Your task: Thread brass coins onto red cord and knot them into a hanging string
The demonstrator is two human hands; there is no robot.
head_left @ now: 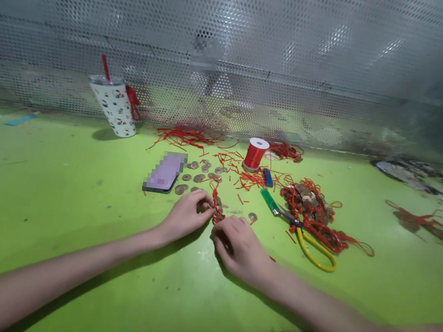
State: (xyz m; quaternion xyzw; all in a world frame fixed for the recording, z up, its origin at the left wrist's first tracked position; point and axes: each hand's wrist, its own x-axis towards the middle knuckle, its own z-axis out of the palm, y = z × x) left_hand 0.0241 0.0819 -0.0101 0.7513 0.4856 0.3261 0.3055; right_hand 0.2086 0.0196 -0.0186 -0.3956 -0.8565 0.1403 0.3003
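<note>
Between my two hands lies a string of coins knotted on red cord (218, 207), with a cord loop at its far end. My left hand (189, 210) pinches the left side of this string, thumb and fingers closed together. At its near end my right hand (238, 243) is closed on the cord, fingers curled; the fingertips partly hide the coins. Loose round coins (199, 178) with holes lie just beyond my left hand. A single coin (253, 217) rests beyond my right hand, beside a short red cord scrap.
Scissors with yellow handles (318, 250) lie right, touching a pile of corded coins (309, 204). Near them are a green lighter (269, 200), a blue lighter (268, 177) and a red cord spool (255, 155). A phone (164, 172) and a tumbler (114, 107) stand left, before a mesh panel (232, 81).
</note>
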